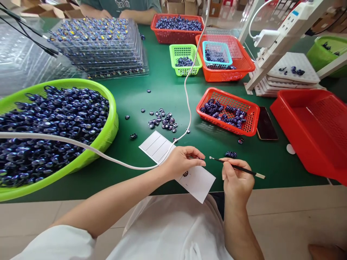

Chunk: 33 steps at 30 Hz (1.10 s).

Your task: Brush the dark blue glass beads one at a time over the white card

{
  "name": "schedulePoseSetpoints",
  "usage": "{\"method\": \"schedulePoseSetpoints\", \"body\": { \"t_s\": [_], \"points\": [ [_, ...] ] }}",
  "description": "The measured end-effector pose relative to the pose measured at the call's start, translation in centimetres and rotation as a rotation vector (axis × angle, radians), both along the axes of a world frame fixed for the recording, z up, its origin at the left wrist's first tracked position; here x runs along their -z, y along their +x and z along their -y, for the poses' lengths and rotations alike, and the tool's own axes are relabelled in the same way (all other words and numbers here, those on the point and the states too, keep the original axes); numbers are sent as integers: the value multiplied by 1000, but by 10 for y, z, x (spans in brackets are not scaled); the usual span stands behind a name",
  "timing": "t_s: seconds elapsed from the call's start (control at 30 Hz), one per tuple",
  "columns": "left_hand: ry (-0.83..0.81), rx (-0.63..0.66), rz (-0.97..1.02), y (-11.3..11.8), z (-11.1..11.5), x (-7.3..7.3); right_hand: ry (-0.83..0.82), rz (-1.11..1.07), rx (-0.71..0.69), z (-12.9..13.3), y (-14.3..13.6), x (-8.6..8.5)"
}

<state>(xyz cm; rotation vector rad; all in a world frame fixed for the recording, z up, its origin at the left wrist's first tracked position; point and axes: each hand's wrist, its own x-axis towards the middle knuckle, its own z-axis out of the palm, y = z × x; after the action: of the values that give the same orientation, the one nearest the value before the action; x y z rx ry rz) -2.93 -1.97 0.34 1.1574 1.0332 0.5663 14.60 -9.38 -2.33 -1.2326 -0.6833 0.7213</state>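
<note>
Stick (244, 169), one, in right hand (238, 180)

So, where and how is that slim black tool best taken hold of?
Probably by the shaft of the slim black tool, a little behind its small pale tip, in a light pinch from the near right, as the right hand has it. The shaft is thin and straight, and the tip points left, toward the left hand, so this side leaves the tip free.

Worktop (159, 85): green surface is catching a soft gleam of light.
Floor (298, 220): pale tiles are running below the near edge.
Cartons (40, 10): are standing open beyond the far edge, left.
Post (257, 75): white, is rising at right.
</note>
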Motion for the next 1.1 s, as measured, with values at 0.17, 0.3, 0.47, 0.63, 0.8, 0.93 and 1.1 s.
{"method": "schedulePoseSetpoints", "body": {
  "t_s": [0.17, 0.3, 0.47, 0.63, 0.8, 0.93, 1.1],
  "points": [
    [-90, -25, 88, 1, -1, 10, -24, -13, 1, 1, 1, 0],
    [-115, -18, 160, 0, 0, 15, 1, 21, -23, 1, 1, 2],
    [-107, -18, 269, 0, 1, 16, 56, 100, -46, 2, 1, 4],
    [-94, 17, 275, -1, 2, 15, 37, 143, -64, 5, 0, 4],
    [-49, 119, 241, -3, 2, 14, 1, 220, -131, 11, 0, 6],
    [43, 216, 168, -7, 0, 13, 2, 266, -182, 14, 0, 8],
    [182, 316, 45, -11, -4, 13, 11, 308, -237, 13, -1, 7]
  ]
}}
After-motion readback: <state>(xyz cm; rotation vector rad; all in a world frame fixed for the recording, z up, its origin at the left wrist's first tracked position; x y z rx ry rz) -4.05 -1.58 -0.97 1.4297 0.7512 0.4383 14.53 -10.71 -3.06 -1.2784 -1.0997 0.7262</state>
